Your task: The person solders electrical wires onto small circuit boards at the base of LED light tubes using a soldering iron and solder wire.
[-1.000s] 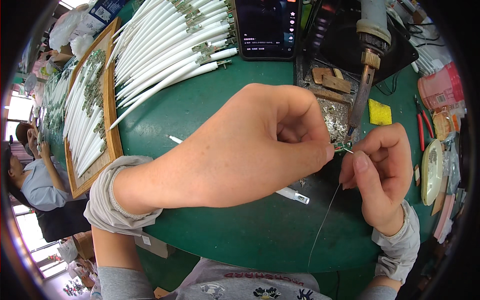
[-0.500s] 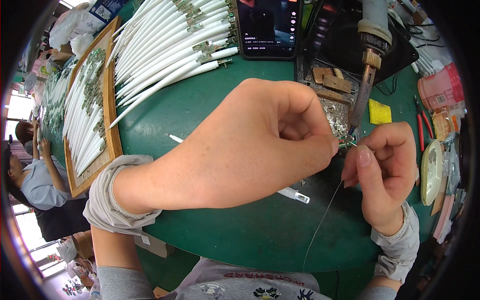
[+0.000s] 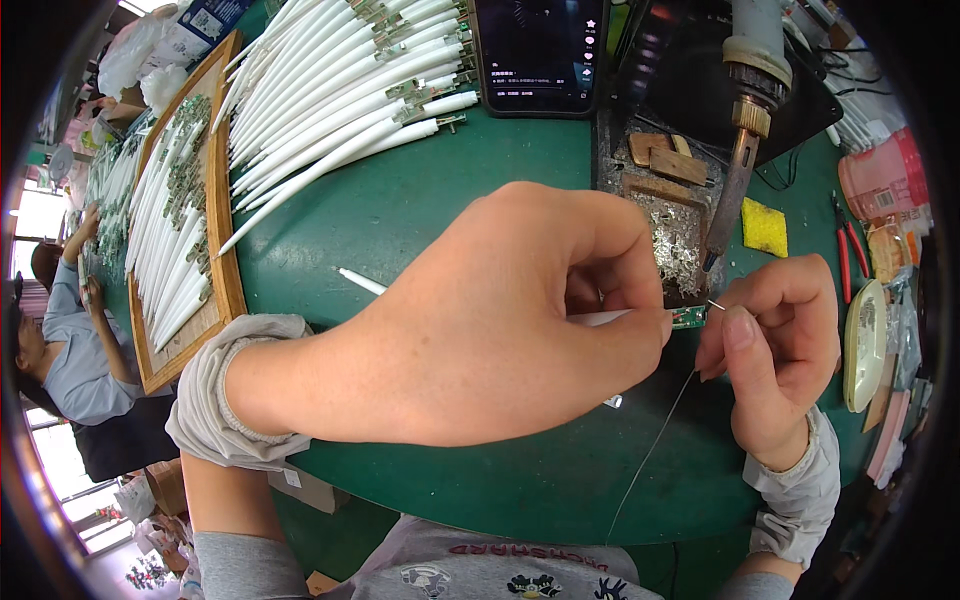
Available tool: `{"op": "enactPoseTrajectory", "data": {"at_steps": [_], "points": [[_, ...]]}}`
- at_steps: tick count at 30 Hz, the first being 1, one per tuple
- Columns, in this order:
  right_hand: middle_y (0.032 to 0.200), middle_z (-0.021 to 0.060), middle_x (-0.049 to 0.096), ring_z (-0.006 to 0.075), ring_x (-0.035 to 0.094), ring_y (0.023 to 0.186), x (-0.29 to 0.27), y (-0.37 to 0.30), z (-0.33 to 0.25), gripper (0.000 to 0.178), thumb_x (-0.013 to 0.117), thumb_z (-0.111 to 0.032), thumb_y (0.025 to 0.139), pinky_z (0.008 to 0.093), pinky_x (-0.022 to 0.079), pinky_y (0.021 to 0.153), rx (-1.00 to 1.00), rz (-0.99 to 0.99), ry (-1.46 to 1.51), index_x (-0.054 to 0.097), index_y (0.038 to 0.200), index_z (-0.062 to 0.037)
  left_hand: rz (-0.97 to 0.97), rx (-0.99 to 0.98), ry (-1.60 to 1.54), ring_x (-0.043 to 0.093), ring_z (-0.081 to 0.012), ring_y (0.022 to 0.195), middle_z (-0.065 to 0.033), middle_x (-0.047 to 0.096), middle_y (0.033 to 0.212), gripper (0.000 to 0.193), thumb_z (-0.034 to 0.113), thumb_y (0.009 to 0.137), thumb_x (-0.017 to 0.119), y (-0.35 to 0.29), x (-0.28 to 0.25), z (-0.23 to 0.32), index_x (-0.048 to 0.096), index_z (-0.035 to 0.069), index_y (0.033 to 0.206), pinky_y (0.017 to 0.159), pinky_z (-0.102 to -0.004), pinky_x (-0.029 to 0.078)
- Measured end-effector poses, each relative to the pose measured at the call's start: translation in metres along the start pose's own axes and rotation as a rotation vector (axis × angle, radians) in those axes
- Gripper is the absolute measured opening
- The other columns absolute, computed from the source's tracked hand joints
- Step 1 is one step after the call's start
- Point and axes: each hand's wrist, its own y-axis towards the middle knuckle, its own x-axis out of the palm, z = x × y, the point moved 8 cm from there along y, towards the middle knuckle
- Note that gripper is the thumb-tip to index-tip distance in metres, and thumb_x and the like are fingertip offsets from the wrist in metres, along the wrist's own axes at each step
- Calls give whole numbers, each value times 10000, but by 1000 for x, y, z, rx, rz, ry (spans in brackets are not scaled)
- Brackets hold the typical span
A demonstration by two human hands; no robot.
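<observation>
My left hand [image 3: 520,320] is closed in a pinch around a slim white pen-like tube [image 3: 600,318], mostly hidden in the fingers. From its end a small green circuit board [image 3: 690,317] sticks out past my fingertips. My right hand [image 3: 775,345] pinches a thin solder wire [image 3: 655,450], whose short end points at the board and whose tail hangs down toward the table edge. Above both hands, a soldering iron [image 3: 738,165] slants downward, its tip a little apart from the board. Another white pen [image 3: 362,281] lies on the table, its middle covered by my left hand.
Many white pens with boards [image 3: 350,90] lie fanned at the back left, beside a wooden-framed tray [image 3: 222,200] holding more. A phone [image 3: 535,60] stands behind. Near the iron are a solder-scrap tray [image 3: 675,240], yellow sponge [image 3: 764,228] and red-handled pliers [image 3: 850,250]. A co-worker [image 3: 85,340] sits far left.
Both hands have come down slightly, and the circuit board has moved away from the iron's tip. More of the board and the wire's end now shows. The co-worker's arm has risen.
</observation>
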Motion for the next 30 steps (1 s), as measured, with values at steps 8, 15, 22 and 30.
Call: {"op": "enactPoseTrajectory", "data": {"at_steps": [8, 15, 22, 30], "points": [[778, 65, 552, 72, 532, 612, 0, -3, 8, 201, 591, -8, 849, 181, 405, 546, 65, -4, 38, 456, 988, 45, 57, 200, 224, 526, -45, 705, -20, 579, 764, 49, 13, 811, 634, -3, 0, 10, 601, -17, 833, 557, -193, 395], [753, 67, 580, 59, 528, 595, 7, -1, 6, 176, 618, 3, 810, 183, 400, 529, 8, -62, -28, 532, 947, 74, 136, 448, 438, 549, -96, 614, -43, 585, 750, 106, -6, 739, 666, -10, 3, 21, 603, 2, 824, 523, -226, 419], [749, 61, 571, 59, 534, 597, 0, -1, 10, 170, 593, -7, 831, 186, 405, 531, 60, -26, 27, 513, 958, 73, 147, 584, 508, 575, -144, 599, -75, 584, 740, 134, -13, 716, 682, -13, 7, 28, 597, 3, 818, 515, -250, 438], [744, 64, 553, 66, 534, 613, 3, 0, 16, 141, 540, -39, 898, 185, 404, 530, 104, -13, 163, 429, 949, 31, 47, 492, 736, 554, -277, 702, -110, 545, 746, 140, 34, 728, 668, -11, 17, 8, 573, 9, 829, 609, -352, 456]]}}
